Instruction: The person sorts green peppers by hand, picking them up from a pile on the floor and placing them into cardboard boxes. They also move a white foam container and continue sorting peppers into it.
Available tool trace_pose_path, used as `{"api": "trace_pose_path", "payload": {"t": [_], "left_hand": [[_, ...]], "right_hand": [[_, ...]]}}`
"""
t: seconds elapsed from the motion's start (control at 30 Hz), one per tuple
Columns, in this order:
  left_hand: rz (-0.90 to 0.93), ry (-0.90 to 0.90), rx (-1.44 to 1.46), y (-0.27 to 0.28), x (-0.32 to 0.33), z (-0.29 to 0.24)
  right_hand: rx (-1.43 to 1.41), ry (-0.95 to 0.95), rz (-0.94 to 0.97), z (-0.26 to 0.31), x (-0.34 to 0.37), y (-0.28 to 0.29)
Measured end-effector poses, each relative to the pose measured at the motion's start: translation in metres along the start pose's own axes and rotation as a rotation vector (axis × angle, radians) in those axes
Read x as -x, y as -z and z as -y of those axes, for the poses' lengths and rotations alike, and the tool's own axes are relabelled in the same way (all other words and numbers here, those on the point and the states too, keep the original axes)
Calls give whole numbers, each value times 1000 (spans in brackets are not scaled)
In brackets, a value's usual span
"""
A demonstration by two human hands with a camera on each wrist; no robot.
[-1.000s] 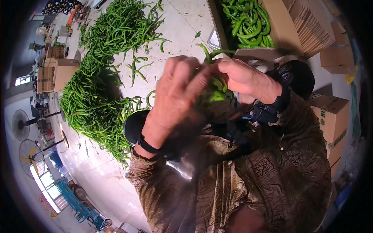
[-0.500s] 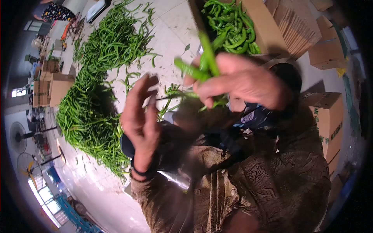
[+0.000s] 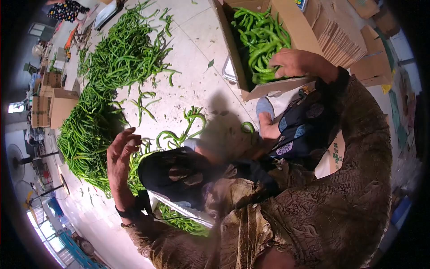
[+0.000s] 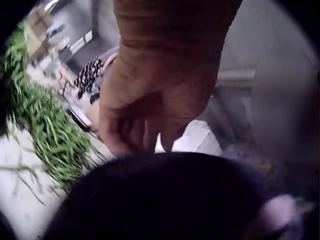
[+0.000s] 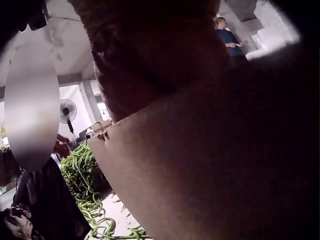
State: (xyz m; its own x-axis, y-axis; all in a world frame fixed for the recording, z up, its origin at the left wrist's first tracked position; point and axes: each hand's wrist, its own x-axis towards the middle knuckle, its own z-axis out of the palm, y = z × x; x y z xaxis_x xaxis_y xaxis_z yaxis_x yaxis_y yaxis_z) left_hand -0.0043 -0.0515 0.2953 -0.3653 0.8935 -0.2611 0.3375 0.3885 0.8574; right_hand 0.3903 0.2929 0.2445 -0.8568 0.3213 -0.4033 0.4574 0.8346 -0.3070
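My right hand (image 3: 293, 63) reaches over the near edge of a cardboard box (image 3: 298, 29), its fingers loosely bent just above the green peppers (image 3: 257, 33) inside. No pepper shows sticking out from between these fingers. In the right wrist view, the box wall (image 5: 165, 165) hides the fingertips. My left hand (image 3: 120, 157) is raised to the left of my knee, fingers loosely bent and holding nothing. It overlaps the edge of a large heap of green peppers (image 3: 85, 139) in the head view. The left wrist view shows this hand (image 4: 155, 105) from its wrist side.
Several loose peppers (image 3: 190, 123) lie on the floor between the heap and my feet. Beneath my left arm is a white container (image 3: 204, 217) with peppers. Flattened cardboard (image 3: 342, 40) stands right of the box. A person (image 5: 230, 40) is in the background.
My hands met over peppers, then separated. The right one carried several peppers to the box and is now over its contents, those peppers no longer showing in it. The left one moved left.
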Motion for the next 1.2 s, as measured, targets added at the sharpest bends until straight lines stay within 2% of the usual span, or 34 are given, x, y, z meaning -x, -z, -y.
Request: {"api": "trace_pose_path", "payload": {"t": [0.03,0.07,0.13,0.17,0.23,0.3,0.33,0.37,0.4,0.43,0.47,0.5,0.57,0.6,0.63,0.67,0.7,0.73,0.8,0.83,0.9,0.93,1.0,1.07,1.13,1.2], "left_hand": [[-22,37,14,8,-1,16],[-49,76,30,14,0,31],[-81,152,52,21,0,66],[-101,188,101,16,-1,82],[-102,261,186,5,-1,116],[-110,336,320,-19,8,152],[-145,366,416,-39,14,171],[-104,410,398,-55,14,205],[-54,446,384,-72,15,237],[19,555,486,-85,16,252],[-207,475,409,-122,26,213],[-211,496,413,-138,26,218],[-247,368,103,-163,23,244],[-261,298,-46,-175,19,261],[-275,224,-192,-187,12,276],[-284,152,-339,-197,6,289],[-288,79,-488,-205,1,297],[-282,92,-483,-210,-7,293],[-292,215,-30,-209,-36,280],[-217,-137,-576,-214,-45,323],[-164,-137,-631,-221,-57,336],[-119,-152,-692,-225,-62,339],[-148,-163,-713,-229,-65,328],[-188,-303,-594,-228,-67,315],[-169,-310,-533,-225,-70,310],[-217,-348,-309,-214,-80,302]], "right_hand": [[24,114,38,-2,-4,-9],[19,131,57,4,-9,-8],[-506,-220,351,21,-13,17],[-139,106,299,29,3,32],[217,184,-318,20,12,-1],[674,507,-533,74,28,28],[147,216,-438,123,31,40],[-359,-94,-298,165,29,45],[-313,100,-234,168,30,35],[-502,91,-87,184,28,21],[-775,188,-50,189,15,-8],[-800,232,27,188,1,-41],[-830,212,167,192,-33,-105],[-852,106,303,190,-54,-133],[-818,-17,359,189,-74,-167],[-672,4,109,185,-87,-219],[-777,-158,163,191,-108,-235],[-758,-171,130,192,-125,-254],[-735,-186,103,189,-154,-288],[-661,-134,-17,188,-167,-304],[-546,-34,-260,193,-185,-319],[-547,-29,-253,194,-194,-324],[-288,-26,-198,194,-208,-331],[-219,-21,-135,190,-216,-339],[-151,-15,-79,179,-223,-346],[-596,-27,142,160,-229,-346]]}}
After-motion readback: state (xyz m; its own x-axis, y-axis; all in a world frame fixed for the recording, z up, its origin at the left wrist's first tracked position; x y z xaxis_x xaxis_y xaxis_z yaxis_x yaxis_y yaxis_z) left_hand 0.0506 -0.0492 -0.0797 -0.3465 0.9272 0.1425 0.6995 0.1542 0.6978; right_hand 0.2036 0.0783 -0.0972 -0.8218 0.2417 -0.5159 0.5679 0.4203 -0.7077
